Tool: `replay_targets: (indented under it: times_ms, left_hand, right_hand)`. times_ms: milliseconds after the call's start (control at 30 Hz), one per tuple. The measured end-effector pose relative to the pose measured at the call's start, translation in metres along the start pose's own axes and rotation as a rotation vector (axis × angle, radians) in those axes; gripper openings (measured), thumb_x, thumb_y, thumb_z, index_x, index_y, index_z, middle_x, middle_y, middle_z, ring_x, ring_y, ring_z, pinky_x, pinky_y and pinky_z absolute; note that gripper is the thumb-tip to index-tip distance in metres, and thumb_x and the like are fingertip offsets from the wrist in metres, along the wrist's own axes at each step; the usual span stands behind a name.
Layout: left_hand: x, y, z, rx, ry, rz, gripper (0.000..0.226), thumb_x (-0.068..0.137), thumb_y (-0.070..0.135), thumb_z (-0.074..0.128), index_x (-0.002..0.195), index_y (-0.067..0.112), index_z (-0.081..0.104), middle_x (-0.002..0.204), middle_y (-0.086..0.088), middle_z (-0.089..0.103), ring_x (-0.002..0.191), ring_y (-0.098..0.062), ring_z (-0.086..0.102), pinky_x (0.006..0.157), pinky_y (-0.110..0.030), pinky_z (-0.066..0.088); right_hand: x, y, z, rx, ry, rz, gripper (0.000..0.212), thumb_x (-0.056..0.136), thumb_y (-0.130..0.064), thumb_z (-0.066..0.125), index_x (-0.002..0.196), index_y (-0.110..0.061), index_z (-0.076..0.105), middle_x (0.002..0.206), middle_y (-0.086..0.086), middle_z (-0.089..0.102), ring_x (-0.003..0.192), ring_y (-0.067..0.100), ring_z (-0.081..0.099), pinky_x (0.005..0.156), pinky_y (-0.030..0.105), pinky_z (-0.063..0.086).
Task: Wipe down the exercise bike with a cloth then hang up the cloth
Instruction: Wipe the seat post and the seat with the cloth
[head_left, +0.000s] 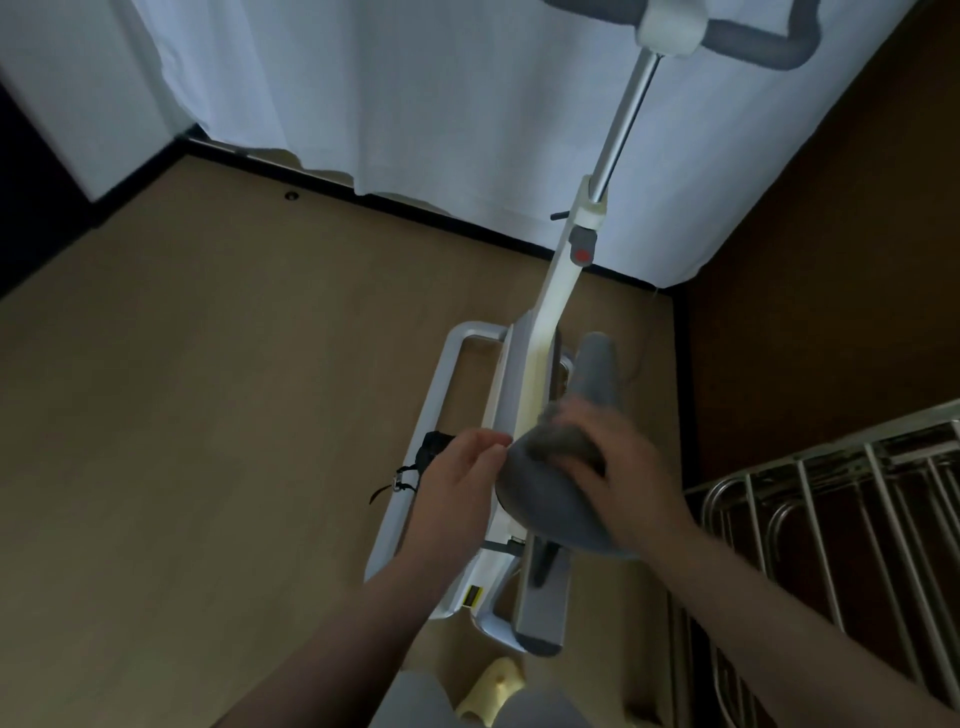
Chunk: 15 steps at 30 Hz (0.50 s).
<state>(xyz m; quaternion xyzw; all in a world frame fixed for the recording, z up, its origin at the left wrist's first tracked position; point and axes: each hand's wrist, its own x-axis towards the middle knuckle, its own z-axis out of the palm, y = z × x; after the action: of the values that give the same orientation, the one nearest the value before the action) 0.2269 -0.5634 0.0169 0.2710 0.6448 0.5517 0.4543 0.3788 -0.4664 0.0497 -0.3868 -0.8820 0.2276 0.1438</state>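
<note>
A white exercise bike (553, 291) stands on the wooden floor, its grey handlebars (748, 39) at the top of the view. Its grey saddle (545, 504) lies right below me. My right hand (618, 467) presses a bunched grey cloth (558, 441) onto the top of the saddle, fingers curled over the cloth. My left hand (457, 478) touches the saddle's left edge with its fingertips. The right hand and cloth are blurred.
A metal drying rack (841, 525) stands at the lower right, close to my right forearm. White curtains (415, 104) hang behind the bike. The bike's white base frame (415, 467) and a black pedal strap (415, 467) sit left of the saddle. A yellow slipper (493, 686) shows below.
</note>
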Motion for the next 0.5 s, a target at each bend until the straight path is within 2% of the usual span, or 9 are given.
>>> replay_targets:
  times_ms: [67,133,233,333,400,500]
  left_hand:
    - [-0.001,0.007,0.004,0.020,-0.032,0.053,0.022,0.097,0.015,0.048,0.092,0.029,0.065,0.083,0.020,0.065,0.080,0.004,0.059,0.067,-0.013,0.043]
    - [-0.002,0.013,0.009,0.055,-0.059,0.090,0.020,0.097,0.017,0.048,0.096,0.027,0.065,0.086,0.016,0.065,0.081,0.005,0.059,0.066,-0.009,0.042]
    - [-0.001,0.019,0.018,0.136,-0.092,0.093,0.019,0.098,0.021,0.047,0.104,0.027,0.065,0.097,0.014,0.063,0.090,0.003,0.057,0.074,-0.017,0.042]
    - [0.005,0.026,0.033,0.193,-0.082,0.099,0.021,0.098,0.020,0.046,0.108,0.025,0.064,0.102,0.012,0.062,0.096,-0.001,0.057,0.082,-0.023,0.045]
    - [0.015,0.029,0.045,0.228,-0.085,0.116,0.020,0.097,0.018,0.046,0.106,0.025,0.064,0.103,0.012,0.063,0.097,0.000,0.056,0.083,-0.019,0.044]
    - [0.027,0.032,0.058,0.287,-0.093,0.120,0.020,0.097,0.015,0.045,0.107,0.026,0.059,0.104,0.014,0.060,0.097,0.003,0.053,0.081,-0.013,0.040]
  right_hand:
    - [-0.019,0.002,-0.003,-0.021,-0.061,-0.102,0.041,0.089,-0.029,0.061,0.129,-0.028,0.052,0.133,-0.011,0.053,0.122,0.005,0.048,0.102,0.020,0.038]
    - [-0.024,0.015,-0.010,-0.047,0.015,-0.033,0.039,0.088,-0.024,0.066,0.127,-0.021,0.057,0.134,-0.007,0.054,0.122,0.005,0.048,0.103,0.024,0.039]
    - [-0.036,0.013,-0.011,-0.032,0.135,0.145,0.032,0.086,-0.020,0.069,0.117,-0.019,0.063,0.122,-0.016,0.050,0.110,-0.001,0.045,0.094,0.011,0.033]
    - [-0.038,0.006,-0.004,-0.145,0.169,0.110,0.026,0.083,-0.029,0.071,0.107,-0.022,0.065,0.110,-0.012,0.050,0.098,0.001,0.044,0.084,0.016,0.036]
    - [-0.015,0.013,-0.007,-0.153,0.247,0.190,0.023,0.083,-0.035,0.070,0.101,-0.021,0.066,0.104,-0.007,0.050,0.089,0.003,0.042,0.077,0.017,0.037]
    - [0.002,0.010,-0.001,-0.104,0.313,0.300,0.020,0.085,-0.034,0.068,0.100,-0.021,0.065,0.098,-0.007,0.047,0.082,-0.002,0.031,0.067,0.007,0.029]
